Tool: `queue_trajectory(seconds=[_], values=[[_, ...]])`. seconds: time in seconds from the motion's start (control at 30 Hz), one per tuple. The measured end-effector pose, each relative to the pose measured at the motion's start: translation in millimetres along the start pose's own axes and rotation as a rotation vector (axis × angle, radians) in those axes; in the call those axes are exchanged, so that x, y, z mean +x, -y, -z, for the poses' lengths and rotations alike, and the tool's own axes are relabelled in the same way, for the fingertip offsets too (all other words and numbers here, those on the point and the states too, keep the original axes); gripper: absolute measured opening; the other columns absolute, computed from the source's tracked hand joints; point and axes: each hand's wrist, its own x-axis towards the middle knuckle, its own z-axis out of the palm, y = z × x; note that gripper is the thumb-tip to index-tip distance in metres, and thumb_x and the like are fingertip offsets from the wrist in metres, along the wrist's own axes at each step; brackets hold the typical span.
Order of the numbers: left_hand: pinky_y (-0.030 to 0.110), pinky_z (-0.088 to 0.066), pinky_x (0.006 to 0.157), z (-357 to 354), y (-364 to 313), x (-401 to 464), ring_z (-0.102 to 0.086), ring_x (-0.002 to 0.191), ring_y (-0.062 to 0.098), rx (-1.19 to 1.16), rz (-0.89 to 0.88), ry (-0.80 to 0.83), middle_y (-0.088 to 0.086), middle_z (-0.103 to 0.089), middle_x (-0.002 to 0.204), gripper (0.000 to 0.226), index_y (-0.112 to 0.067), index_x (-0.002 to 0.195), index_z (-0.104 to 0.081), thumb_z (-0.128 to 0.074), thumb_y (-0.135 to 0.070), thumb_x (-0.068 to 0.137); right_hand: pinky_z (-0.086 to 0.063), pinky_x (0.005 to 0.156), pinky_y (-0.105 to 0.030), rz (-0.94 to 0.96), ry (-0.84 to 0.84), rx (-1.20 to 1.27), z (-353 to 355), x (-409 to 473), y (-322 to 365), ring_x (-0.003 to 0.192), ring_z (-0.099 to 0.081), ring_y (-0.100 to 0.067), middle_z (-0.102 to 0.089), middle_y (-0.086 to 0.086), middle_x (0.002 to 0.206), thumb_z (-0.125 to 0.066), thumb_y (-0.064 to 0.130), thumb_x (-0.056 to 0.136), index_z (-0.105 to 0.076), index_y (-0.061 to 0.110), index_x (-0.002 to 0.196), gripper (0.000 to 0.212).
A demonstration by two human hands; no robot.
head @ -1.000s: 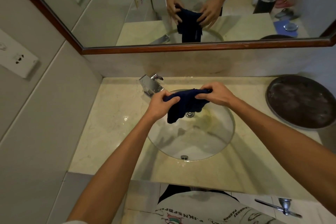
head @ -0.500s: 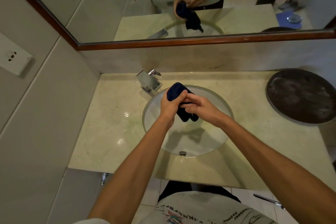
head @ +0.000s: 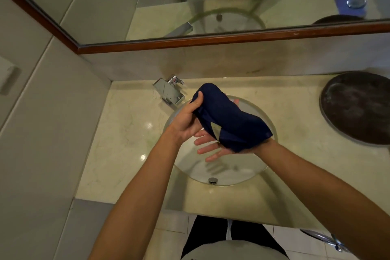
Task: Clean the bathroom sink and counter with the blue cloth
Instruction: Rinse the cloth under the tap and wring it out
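The marble counter (head: 130,137) carries a glass sink (head: 221,173). Over the bowl, the blue cloth (head: 228,118) lies across the right hand (head: 213,145), fingers flat and spread; at nine o'clock the left hand (head: 187,118) grips its end.

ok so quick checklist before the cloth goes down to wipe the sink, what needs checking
1. Cloth in hand: ok. The blue cloth is bunched, gripped at its far end by the left hand and lying across the open right hand.
2. Cloth over the basin: ok, held above the sink, not touching it.
3. Cloth wet enough: cannot tell.
4. Tap off: ok, no water runs from the faucet.
5. Basin free of objects: ok, only the drain fitting shows at the near rim.
6. Counter beside the sink: the dark round tray sits at the right, so wiping there is not ok until it is moved.
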Motion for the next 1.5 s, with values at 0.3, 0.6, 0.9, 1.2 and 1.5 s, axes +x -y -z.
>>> queue_trajectory(seconds=[0.3,0.6,0.9,1.2,1.5], values=[[0.036,-0.057,0.095,31.4,7.3,25.4,-0.073,0.105,0.020,-0.060,0.048,0.272,0.007,-0.076,0.110,0.056,-0.008,0.105,-0.080,-0.089,-0.048,0.067,-0.061,0.083,-0.037,-0.190,0.733,0.029,-19.6,22.7,1.7,0.106,-0.072,-0.032,-0.067,-0.017,0.130,-0.084,0.026,0.078,-0.056,-0.004,0.139,0.073],[0.029,-0.057,0.063,60.5,16.6,81.7,-0.065,0.067,0.017,0.014,0.166,-0.024,0.009,-0.066,0.080,0.022,-0.009,0.114,-0.067,-0.062,-0.019,0.096,-0.052,0.055,-0.024,-0.015,0.199,-0.341,-53.9,43.5,-2.0,0.062,-0.060,-0.013,-0.065,-0.006,0.085,-0.091,0.044,0.068,-0.061,0.011,0.113,0.063],[0.038,-0.060,0.082,96.7,94.5,125.0,-0.072,0.091,0.027,0.671,0.217,-0.469,0.006,-0.075,0.090,0.017,-0.015,0.092,-0.076,-0.073,-0.023,0.078,-0.048,0.057,-0.027,0.130,-0.503,-1.029,-36.3,130.5,-63.2,0.068,-0.068,-0.020,-0.069,-0.002,0.073,-0.078,0.026,0.077,-0.066,0.013,0.078,0.018],[0.042,-0.046,0.107,124.3,40.6,83.8,-0.062,0.116,0.030,-0.211,0.336,0.226,0.018,-0.064,0.123,0.049,0.002,0.127,-0.059,-0.071,-0.022,0.087,-0.056,0.091,-0.050,-0.126,0.309,0.141,-15.1,67.5,-35.3,0.081,-0.066,-0.027,-0.064,-0.013,0.098,-0.087,0.045,0.072,-0.056,0.004,0.130,0.078],[0.046,-0.049,0.106,85.1,42.3,68.8,-0.060,0.125,0.023,-0.418,0.110,0.451,0.010,-0.065,0.130,0.065,-0.002,0.134,-0.058,-0.081,-0.027,0.078,-0.058,0.062,-0.022,-0.064,0.838,0.461,-36.0,54.6,-60.2,0.081,-0.068,-0.020,-0.059,-0.019,0.123,-0.057,-0.003,0.092,-0.037,-0.002,0.143,0.055]])
